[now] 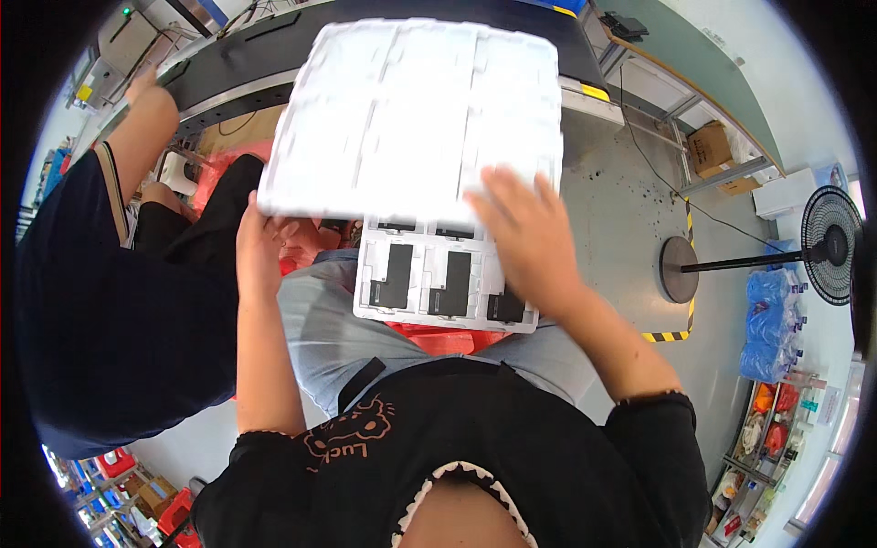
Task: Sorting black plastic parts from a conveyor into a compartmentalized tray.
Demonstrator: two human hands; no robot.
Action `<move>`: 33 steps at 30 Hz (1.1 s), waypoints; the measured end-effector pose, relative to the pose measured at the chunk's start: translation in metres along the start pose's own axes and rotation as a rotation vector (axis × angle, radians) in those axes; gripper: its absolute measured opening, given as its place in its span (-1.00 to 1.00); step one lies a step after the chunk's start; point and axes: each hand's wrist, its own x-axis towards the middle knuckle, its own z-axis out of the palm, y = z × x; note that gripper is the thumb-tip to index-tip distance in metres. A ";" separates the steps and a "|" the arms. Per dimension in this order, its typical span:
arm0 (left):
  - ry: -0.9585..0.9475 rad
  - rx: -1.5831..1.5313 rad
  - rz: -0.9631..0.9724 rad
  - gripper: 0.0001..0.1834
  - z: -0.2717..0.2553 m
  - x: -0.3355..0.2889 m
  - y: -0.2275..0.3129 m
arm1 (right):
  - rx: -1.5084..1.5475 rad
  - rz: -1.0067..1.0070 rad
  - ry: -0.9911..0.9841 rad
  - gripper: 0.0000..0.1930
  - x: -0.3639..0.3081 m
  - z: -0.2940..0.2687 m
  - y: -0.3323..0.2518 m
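A white moulded plastic tray [420, 110] is raised in front of me over the belt's near edge, slightly blurred. My left hand [260, 242] grips its near left corner. My right hand [525, 233] is at the near right edge, fingers apart over the tray; blur hides how firmly they touch. Below, a second white tray [364, 274] rests over my lap, partly covered by the raised one. Its compartments hold several flat black notched rectangular pieces [393, 279]. My right hand and forearm hide its right side.
A dark conveyor belt [247, 68] runs across the far side. Close on my left sits another person [119, 301], one arm reaching toward the belt. Red plastic [438, 339] shows under the lower tray. To the right are a standing fan [827, 245] and a green-topped table [703, 82].
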 end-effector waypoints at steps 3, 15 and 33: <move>-0.160 -0.127 -0.137 -0.33 -0.019 -0.006 -0.004 | 0.133 -0.037 -0.139 -0.52 -0.053 -0.001 -0.026; -0.254 0.755 0.294 -0.56 0.019 0.007 -0.170 | 0.549 0.254 -0.518 -0.59 -0.162 0.040 -0.023; -0.152 0.564 0.185 -0.56 0.043 0.006 -0.168 | 0.960 1.415 0.100 -0.62 -0.140 0.121 0.042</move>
